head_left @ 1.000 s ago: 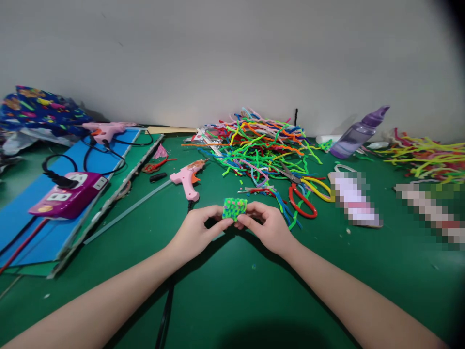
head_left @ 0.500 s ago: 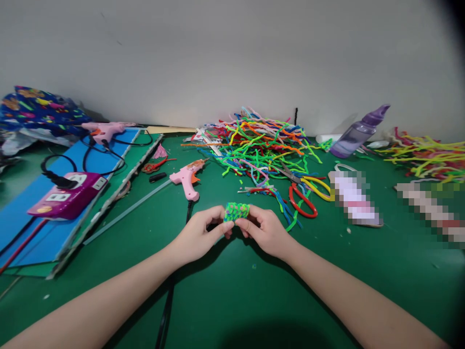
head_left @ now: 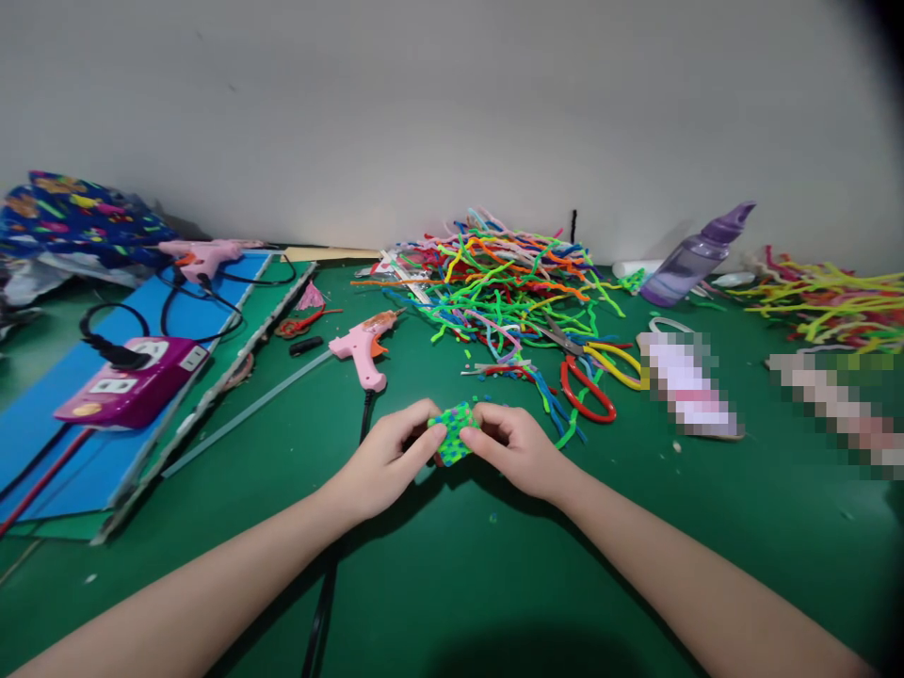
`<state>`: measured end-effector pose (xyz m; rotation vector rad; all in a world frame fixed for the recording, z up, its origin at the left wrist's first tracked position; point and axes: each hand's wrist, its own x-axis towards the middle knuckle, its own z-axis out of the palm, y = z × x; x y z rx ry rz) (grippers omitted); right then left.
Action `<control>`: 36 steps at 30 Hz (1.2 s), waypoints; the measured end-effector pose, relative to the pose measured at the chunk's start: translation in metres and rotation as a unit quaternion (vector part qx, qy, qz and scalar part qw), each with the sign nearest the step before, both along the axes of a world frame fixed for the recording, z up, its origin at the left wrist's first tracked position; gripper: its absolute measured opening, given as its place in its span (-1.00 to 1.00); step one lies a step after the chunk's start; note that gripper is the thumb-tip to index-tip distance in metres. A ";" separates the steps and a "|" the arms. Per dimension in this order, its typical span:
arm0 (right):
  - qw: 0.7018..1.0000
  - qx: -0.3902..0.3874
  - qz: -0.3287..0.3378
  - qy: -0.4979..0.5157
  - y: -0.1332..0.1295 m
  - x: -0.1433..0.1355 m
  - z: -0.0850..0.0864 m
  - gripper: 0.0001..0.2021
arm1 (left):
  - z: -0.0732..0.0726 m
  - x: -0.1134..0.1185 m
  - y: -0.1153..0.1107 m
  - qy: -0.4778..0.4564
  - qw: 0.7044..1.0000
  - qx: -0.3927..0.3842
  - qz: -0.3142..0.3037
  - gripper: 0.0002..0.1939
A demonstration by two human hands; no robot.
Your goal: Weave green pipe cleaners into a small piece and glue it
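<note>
A small woven-looking patch (head_left: 456, 433) in green and blue, with a few pinkish spots, is held between both hands above the green table (head_left: 537, 584). My left hand (head_left: 395, 457) pinches its left edge, thumb on the near face. On the right edge, my right hand (head_left: 519, 450) grips it the same way. The fingertips behind the patch are hidden. Beyond the hands lie a pink glue gun (head_left: 363, 351) with a long glue stick, scissors (head_left: 589, 363) with red and yellow handles, and a heap of colourful fuzzy stems (head_left: 501, 273).
A purple power strip (head_left: 134, 381) sits on a blue board (head_left: 42, 471) at the left, near a second glue gun (head_left: 201, 256). A purple bottle (head_left: 696, 259) leans at the back right, beside more stems (head_left: 833, 306). A black cable runs under my left arm.
The patch has tilted between my fingers and shows more of its face, lower down than before. Both thumbs have shifted on it and stand slightly further apart.
</note>
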<state>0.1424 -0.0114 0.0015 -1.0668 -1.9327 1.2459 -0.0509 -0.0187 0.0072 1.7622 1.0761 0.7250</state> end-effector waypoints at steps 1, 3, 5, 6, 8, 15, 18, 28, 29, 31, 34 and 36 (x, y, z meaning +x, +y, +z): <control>1.000 -0.004 0.001 0.002 0.000 0.000 -0.001 -0.70 | -0.001 0.001 0.000 -0.005 1.000 0.006 0.014 -0.76; 1.000 -0.010 0.002 0.004 0.001 0.000 -0.001 -0.72 | -0.002 0.002 0.002 -0.016 0.999 0.006 0.034 -0.77; 1.000 -0.012 0.010 0.008 0.000 0.000 0.000 -0.70 | -0.004 0.002 0.003 -0.024 0.999 0.001 0.032 -0.77; 1.000 -0.010 0.014 0.009 0.000 0.000 0.001 -0.67 | -0.004 0.002 0.004 -0.024 0.999 0.000 0.026 -0.77; 1.000 -0.001 0.022 0.002 0.000 0.001 0.003 -0.63 | -0.005 0.001 0.005 -0.015 1.000 0.001 0.016 -0.77; 0.996 0.048 0.046 -0.057 0.001 0.003 0.003 -0.65 | -0.001 0.000 0.004 0.033 0.998 0.041 0.017 -0.80; 0.995 0.065 0.037 -0.067 0.001 0.003 0.003 -0.63 | -0.001 0.001 0.004 0.031 0.998 0.041 0.031 -0.80; 0.975 0.162 -0.123 -0.091 -0.006 -0.001 -0.006 -0.48 | 0.000 0.003 0.003 -0.033 0.993 -0.029 0.109 -0.76; 0.970 0.192 -0.115 -0.095 -0.007 -0.001 -0.006 -0.43 | -0.001 0.003 0.003 -0.031 0.994 -0.028 0.106 -0.76; 0.960 0.242 -0.081 -0.112 -0.007 -0.001 -0.006 -0.50 | -0.002 0.003 0.001 -0.025 0.995 -0.026 0.096 -0.77; 0.951 0.275 -0.054 -0.134 -0.008 -0.001 -0.007 -0.60 | -0.003 0.001 0.001 -0.003 0.996 -0.029 0.083 -0.74; 0.951 0.273 -0.055 -0.131 -0.008 -0.001 -0.008 -0.61 | -0.003 0.000 0.002 0.010 0.997 -0.030 0.077 -0.70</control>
